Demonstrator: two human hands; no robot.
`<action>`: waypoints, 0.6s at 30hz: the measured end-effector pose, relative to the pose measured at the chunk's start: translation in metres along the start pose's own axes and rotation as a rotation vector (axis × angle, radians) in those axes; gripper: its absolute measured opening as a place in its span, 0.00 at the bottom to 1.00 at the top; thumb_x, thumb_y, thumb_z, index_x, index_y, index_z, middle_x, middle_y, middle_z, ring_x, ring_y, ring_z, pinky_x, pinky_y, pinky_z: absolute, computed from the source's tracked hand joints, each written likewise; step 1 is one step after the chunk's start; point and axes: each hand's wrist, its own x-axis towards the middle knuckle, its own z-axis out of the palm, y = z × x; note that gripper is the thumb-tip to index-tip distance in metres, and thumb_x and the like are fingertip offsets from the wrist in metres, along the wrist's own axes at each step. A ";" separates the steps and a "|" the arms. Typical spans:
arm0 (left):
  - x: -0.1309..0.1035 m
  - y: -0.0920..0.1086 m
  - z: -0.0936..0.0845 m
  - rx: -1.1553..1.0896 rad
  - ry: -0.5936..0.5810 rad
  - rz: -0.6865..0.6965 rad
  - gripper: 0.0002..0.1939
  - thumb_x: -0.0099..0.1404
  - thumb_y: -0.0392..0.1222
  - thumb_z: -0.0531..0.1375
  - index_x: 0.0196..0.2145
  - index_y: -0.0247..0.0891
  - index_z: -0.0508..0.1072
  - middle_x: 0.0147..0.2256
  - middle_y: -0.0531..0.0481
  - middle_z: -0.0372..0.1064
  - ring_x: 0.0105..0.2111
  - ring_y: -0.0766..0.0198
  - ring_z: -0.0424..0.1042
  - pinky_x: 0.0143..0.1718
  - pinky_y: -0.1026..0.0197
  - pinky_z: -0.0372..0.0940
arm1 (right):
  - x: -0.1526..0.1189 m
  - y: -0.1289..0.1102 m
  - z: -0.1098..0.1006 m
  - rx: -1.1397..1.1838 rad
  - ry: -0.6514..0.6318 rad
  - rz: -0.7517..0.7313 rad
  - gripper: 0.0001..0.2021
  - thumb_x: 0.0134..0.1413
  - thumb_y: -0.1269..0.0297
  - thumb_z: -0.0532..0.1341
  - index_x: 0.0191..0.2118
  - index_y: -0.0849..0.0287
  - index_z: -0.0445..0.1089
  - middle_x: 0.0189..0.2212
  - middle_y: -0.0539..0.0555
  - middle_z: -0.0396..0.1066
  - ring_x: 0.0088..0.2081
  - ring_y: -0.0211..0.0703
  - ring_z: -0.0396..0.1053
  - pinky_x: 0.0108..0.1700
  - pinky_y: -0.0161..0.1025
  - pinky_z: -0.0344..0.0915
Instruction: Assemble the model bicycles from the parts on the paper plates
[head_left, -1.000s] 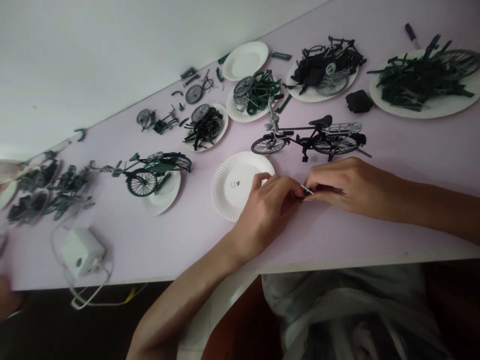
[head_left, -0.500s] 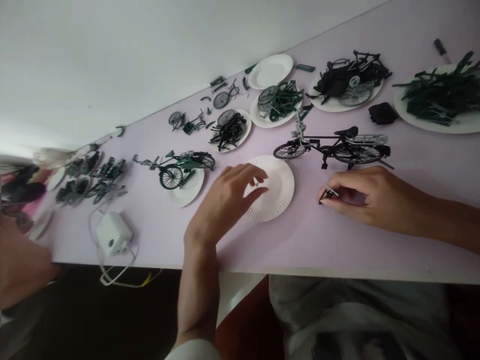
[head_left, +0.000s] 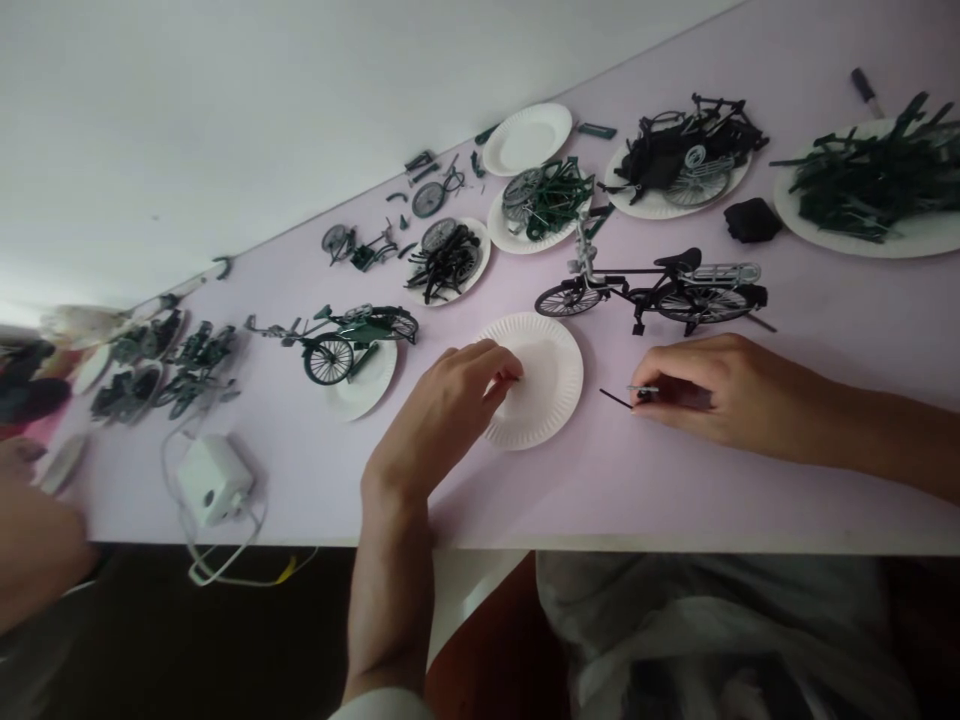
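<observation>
My left hand is over the left side of a white paper plate, thumb and forefinger pinched together. Whatever lies between those fingertips is too small to make out. To the right of the plate, my right hand pinches a small black and silver part just above the table. A thin black rod points left from its fingertips; whether it belongs to the held part I cannot tell. Behind the plate and right hand stands a black model bicycle with silver handlebars and rear rack.
A green model bicycle rests across another plate to the left. Along the back are plates heaped with black parts and green parts, plus a screwdriver. A white adapter with cables sits front left; another person's arm is beyond.
My left thumb and forefinger have come together from a parted pose. My right hand has turned the small part, and the thin black rod now shows. The view has shifted slightly.
</observation>
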 end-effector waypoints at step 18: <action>-0.002 0.008 0.003 -0.044 -0.003 0.155 0.03 0.74 0.33 0.59 0.43 0.38 0.73 0.43 0.48 0.77 0.41 0.60 0.75 0.46 0.54 0.69 | 0.000 0.001 0.000 -0.010 -0.008 -0.041 0.03 0.67 0.66 0.61 0.40 0.58 0.72 0.33 0.50 0.78 0.31 0.39 0.74 0.34 0.36 0.64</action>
